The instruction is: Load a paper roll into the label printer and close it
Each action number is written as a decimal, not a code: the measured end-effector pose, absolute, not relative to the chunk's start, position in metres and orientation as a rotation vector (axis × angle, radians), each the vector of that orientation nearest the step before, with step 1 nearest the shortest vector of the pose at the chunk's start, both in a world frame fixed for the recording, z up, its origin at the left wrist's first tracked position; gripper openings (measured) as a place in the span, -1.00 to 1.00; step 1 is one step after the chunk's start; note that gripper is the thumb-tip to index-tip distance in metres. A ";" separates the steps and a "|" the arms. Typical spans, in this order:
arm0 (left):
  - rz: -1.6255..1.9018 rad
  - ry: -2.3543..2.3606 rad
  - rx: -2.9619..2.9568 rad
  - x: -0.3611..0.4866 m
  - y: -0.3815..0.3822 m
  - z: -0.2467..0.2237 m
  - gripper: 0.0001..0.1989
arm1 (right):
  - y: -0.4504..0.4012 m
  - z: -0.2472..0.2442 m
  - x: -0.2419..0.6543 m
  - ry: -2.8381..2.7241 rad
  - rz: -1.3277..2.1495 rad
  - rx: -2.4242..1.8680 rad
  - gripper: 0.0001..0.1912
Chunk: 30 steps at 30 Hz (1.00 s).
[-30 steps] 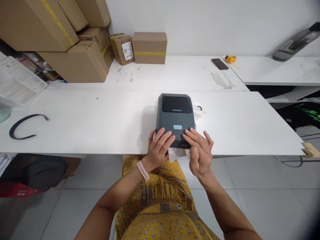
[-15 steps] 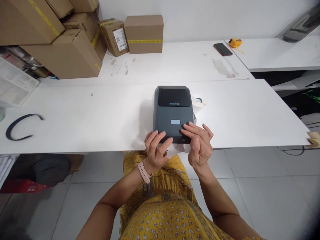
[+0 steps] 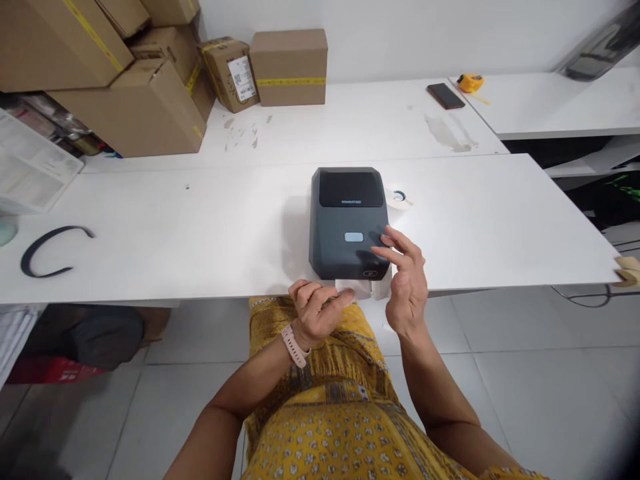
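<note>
A dark grey label printer (image 3: 350, 223) with a black window and a light button stands near the front edge of the white table (image 3: 240, 233). White label paper (image 3: 353, 287) sticks out at its front. My left hand (image 3: 317, 308) is just below the printer's front left corner, fingers curled, thumb at the paper; whether it pinches the paper is unclear. My right hand (image 3: 406, 283) is at the printer's right front corner, fingers apart and holding nothing. Beside the printer's right side lies a white roll (image 3: 399, 198), partly hidden.
Cardboard boxes (image 3: 289, 67) stand at the back left. A black headband (image 3: 50, 250) lies at the left. A phone (image 3: 445, 96) and an orange tape measure (image 3: 471, 83) lie at the back right. A clear plastic box (image 3: 37, 167) sits at the far left.
My left hand has come off the printer's front and dropped to the paper below it. My right hand has lifted slightly away from the top, its fingers more spread.
</note>
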<state>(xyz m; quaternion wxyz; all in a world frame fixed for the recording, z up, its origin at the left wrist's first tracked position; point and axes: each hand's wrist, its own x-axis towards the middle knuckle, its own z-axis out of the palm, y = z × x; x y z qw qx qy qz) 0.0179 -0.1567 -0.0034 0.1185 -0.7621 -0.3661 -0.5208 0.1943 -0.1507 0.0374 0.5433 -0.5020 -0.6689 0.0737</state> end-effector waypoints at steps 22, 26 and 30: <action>-1.923 -1.329 -2.252 0.017 -0.141 -0.004 -0.44 | -0.125 0.051 0.197 -1.954 -0.034 -1.326 -0.63; -1.967 -1.446 -2.410 0.018 -0.143 -0.001 -0.36 | -0.140 0.042 0.209 -1.819 0.078 -1.325 -0.48; -1.989 -1.438 -2.452 0.013 -0.142 -0.002 -0.35 | -0.146 0.043 0.215 -1.674 0.110 -1.301 -0.38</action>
